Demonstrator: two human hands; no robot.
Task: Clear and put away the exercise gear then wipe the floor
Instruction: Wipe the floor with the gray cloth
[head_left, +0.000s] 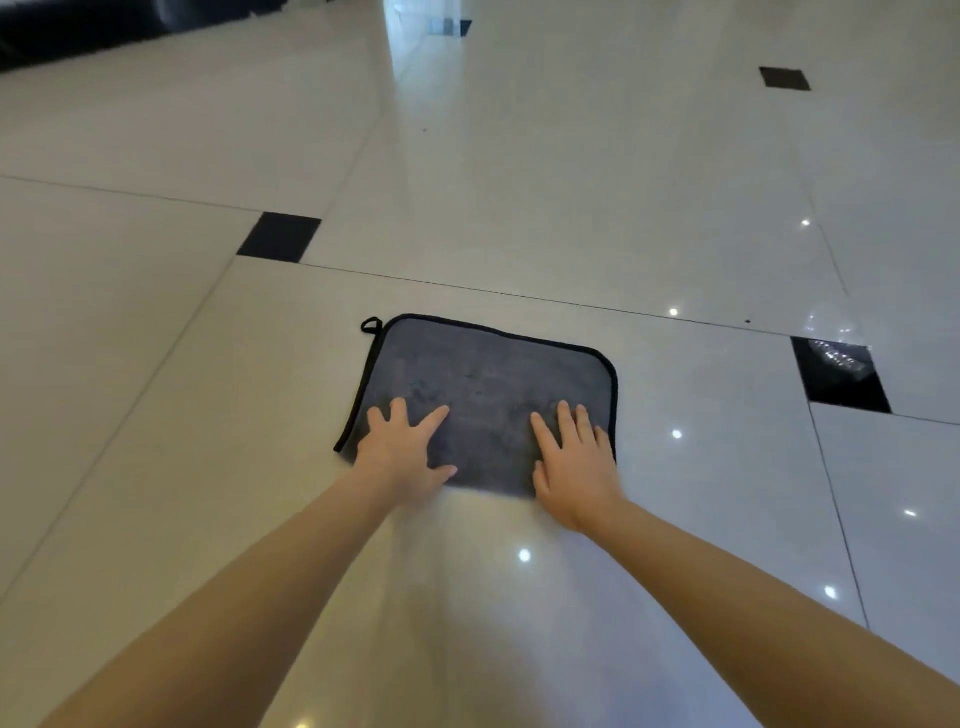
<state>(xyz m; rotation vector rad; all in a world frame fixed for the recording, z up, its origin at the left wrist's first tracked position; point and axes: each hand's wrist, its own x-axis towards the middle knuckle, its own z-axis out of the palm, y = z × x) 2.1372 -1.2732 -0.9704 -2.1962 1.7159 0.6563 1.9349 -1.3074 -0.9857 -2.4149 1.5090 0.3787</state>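
A grey cloth (483, 379) with black edging and a small loop at its far left corner lies flat on the glossy white tiled floor (519, 182). My left hand (402, 447) presses on the cloth's near left part with fingers spread and straight. On the near right part my right hand (574, 462) presses flat as well, fingers straight and pointing away from me. Both forearms stretch out from the bottom of the view. No exercise gear is in sight.
Small black inset tiles dot the floor, one (280, 236) far left of the cloth and another (839, 374) to its right. A dark piece of furniture (104, 26) runs along the top left. Ceiling lights reflect in the tiles.
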